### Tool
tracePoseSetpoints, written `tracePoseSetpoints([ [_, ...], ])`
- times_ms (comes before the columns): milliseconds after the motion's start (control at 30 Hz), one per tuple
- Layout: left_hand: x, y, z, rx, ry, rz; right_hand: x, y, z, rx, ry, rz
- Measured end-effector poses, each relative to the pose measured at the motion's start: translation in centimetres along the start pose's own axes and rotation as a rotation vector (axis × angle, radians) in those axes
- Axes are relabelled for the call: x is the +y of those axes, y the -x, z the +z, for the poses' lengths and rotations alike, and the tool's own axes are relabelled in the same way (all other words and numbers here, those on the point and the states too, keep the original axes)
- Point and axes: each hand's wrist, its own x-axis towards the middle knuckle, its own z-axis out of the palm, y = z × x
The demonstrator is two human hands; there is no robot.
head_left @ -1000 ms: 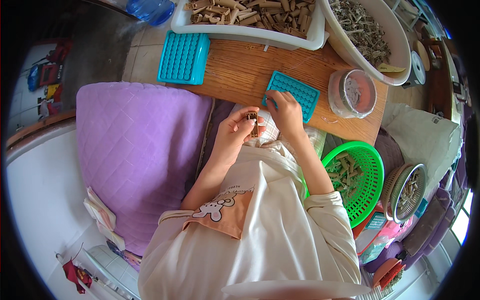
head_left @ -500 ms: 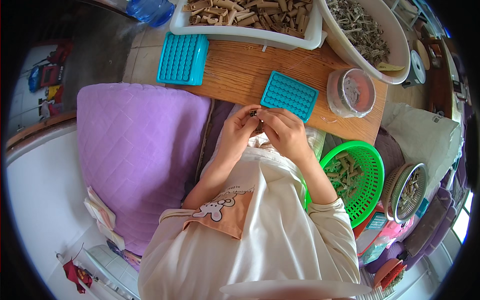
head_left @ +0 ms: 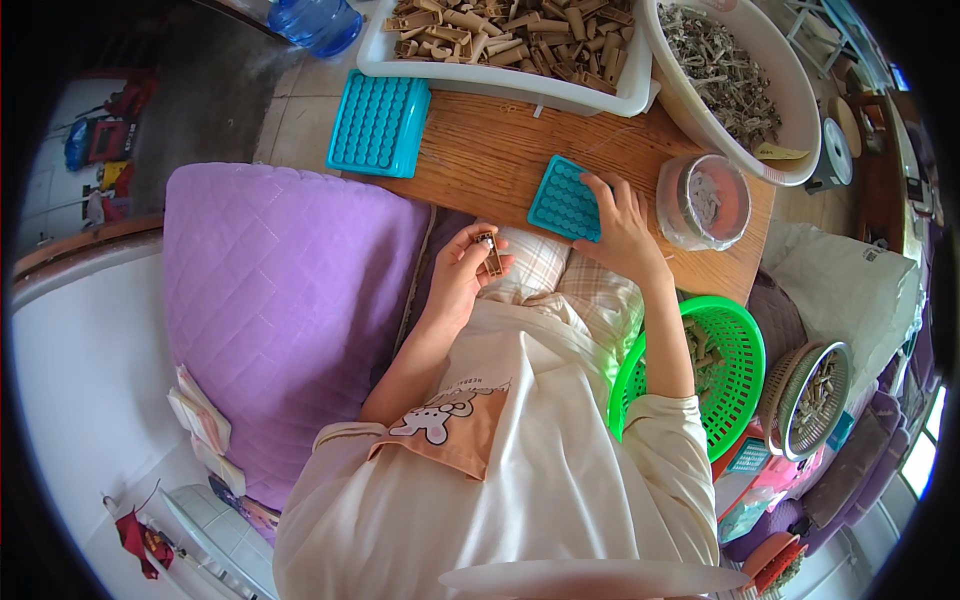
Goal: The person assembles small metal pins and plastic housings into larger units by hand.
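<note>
Wooden surface (head_left: 480, 150) is carrying the work: left hand (head_left: 462, 272) is pinching a small brown piece (head_left: 490, 254), right hand (head_left: 622, 222) is lying open-fingered on the small teal tray (head_left: 562, 198); heaped bins beyond suggest plenty is remaining.

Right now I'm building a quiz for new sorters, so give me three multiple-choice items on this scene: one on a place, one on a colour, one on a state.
1. Where does the right hand rest?
A. on the small teal tray
B. in the green basket
C. on the purple cushion

2. What colour is the larger grid tray at the table's left edge?
A. red
B. teal
C. white

3. What is the state of the left hand?
A. flat and empty
B. out of view
C. pinching a small brown piece

Answers: 1 A, its fingers lie on that tray; 2 B, it matches the small tray; 3 C, the fingertips close on the piece.
</note>
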Motion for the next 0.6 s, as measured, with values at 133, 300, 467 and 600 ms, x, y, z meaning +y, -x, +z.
tracePoseSetpoints([
  [133, -0.1, 0.7, -0.8, -0.005, 0.022, -0.027, -0.8, -0.6, -1.7, 0.028, -0.131, -0.002],
  [300, -0.6, 1.1, -1.8, -0.004, 0.036, -0.040, -3.3, -3.3, -2.0, -0.231, -1.128, -0.184],
  [467, -1.2, 1.3, -2.2, 0.075, 0.052, -0.071, -9.9, -8.9, 1.7, -0.463, -1.610, 0.017],
  [600, -0.8, 1.5, -2.4, 0.048, 0.027, -0.072, -12.6, -12.7, 3.3, -0.448, -1.731, 0.123],
])
